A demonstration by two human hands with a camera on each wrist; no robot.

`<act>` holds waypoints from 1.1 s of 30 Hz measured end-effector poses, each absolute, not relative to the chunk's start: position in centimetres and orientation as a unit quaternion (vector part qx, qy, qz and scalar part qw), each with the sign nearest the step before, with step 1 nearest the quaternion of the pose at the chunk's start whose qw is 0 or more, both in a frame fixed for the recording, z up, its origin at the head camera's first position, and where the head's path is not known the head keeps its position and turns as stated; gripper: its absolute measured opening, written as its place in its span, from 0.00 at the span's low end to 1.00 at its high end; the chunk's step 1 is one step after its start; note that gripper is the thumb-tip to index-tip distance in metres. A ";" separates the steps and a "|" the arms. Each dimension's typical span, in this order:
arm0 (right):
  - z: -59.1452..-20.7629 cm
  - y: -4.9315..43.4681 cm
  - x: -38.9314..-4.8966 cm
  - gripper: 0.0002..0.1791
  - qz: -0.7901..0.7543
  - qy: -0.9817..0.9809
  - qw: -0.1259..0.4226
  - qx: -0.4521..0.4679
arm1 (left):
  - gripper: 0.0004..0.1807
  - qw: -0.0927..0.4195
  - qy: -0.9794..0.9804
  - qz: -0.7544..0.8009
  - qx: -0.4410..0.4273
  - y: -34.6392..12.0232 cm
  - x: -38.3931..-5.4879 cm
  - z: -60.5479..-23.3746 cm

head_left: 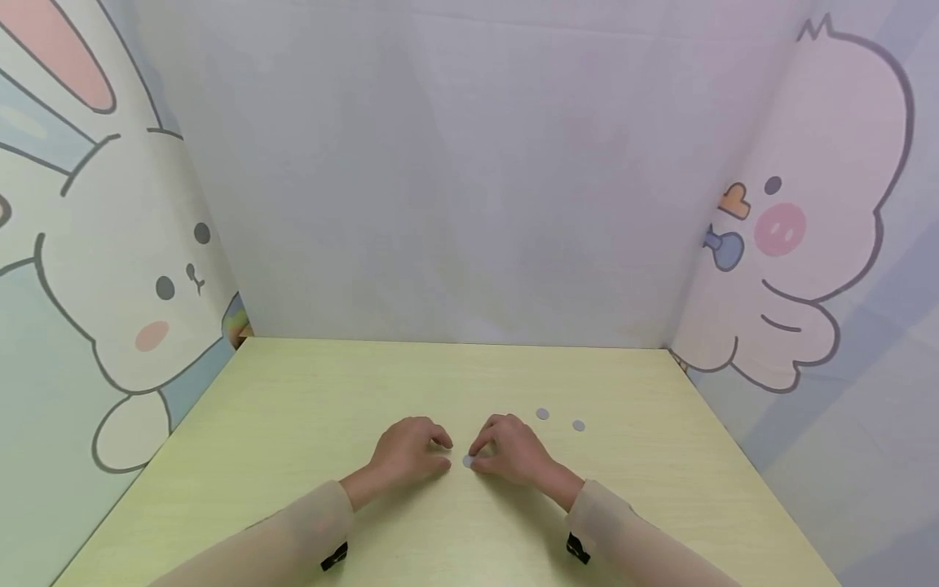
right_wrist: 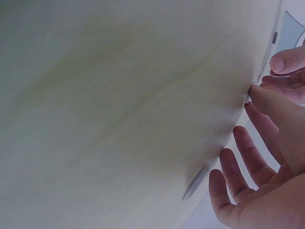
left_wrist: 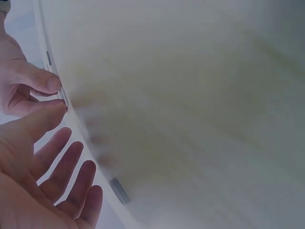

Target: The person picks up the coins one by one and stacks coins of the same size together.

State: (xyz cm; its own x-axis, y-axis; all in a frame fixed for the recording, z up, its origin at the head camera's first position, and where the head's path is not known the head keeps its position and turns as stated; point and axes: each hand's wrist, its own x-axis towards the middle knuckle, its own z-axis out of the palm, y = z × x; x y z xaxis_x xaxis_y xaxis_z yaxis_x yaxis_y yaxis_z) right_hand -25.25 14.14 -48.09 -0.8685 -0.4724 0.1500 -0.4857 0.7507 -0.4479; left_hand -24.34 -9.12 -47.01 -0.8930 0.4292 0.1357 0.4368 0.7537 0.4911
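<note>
My right hand (head_left: 513,448) pinches a small silver-grey coin (head_left: 468,461) between thumb and forefinger, low over the table. In the right wrist view, its other fingers (right_wrist: 231,164) are spread and loosely bent. Facing it from the left is my left hand (head_left: 407,450), relaxed, with a gap between thumb and fingers and nothing held. The left wrist view shows its fingers (left_wrist: 76,181) loosely bent near the right hand (left_wrist: 28,78). A grey coin (left_wrist: 119,191) lies beyond the left little finger; another coin (right_wrist: 194,183) is close to the right little finger.
Two more coins, one (head_left: 542,414) nearer the right hand and one (head_left: 579,425) farther right, lie flat on the pale yellow table (head_left: 330,383). Cloth walls with a rabbit print (head_left: 132,244) and a chick print (head_left: 822,163) enclose the sides; a plain cloth (head_left: 440,163) stands behind.
</note>
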 end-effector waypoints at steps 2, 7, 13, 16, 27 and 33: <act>-48.0 14.1 -25.2 0.02 0.243 -0.935 0.013 0.257 | 0.10 0.012 -0.935 -0.261 -0.239 -8.8 -24.3 -47.1; -47.9 14.1 -25.2 0.02 0.242 -0.935 0.014 0.260 | 0.10 0.022 -0.931 -0.261 -0.252 -8.2 -24.0 -47.1; -48.0 14.1 -25.3 0.03 0.245 -0.935 0.013 0.255 | 0.09 0.023 -0.933 -0.263 -0.245 -7.5 -24.1 -47.2; -48.2 14.1 -25.3 0.03 0.245 -0.935 0.015 0.254 | 0.08 0.025 -0.934 -0.260 -0.243 -7.3 -24.2 -47.4; -48.0 14.0 -25.3 0.03 0.246 -0.933 0.020 0.262 | 0.06 0.040 -0.935 -0.260 -0.239 -6.8 -24.2 -47.7; -48.1 14.0 -25.4 0.04 0.243 -0.933 0.023 0.263 | 0.04 0.040 -0.935 -0.259 -0.238 -6.7 -24.3 -47.8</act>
State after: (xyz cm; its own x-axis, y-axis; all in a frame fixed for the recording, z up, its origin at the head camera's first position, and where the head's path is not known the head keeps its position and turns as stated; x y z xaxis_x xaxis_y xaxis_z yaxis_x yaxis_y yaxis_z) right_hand -25.36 13.98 -48.05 -0.8604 -0.4800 0.1714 -0.5026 0.7434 -0.4412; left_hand -24.28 -6.68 -47.76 -0.8840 0.4238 0.1971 0.4648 0.7525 0.4665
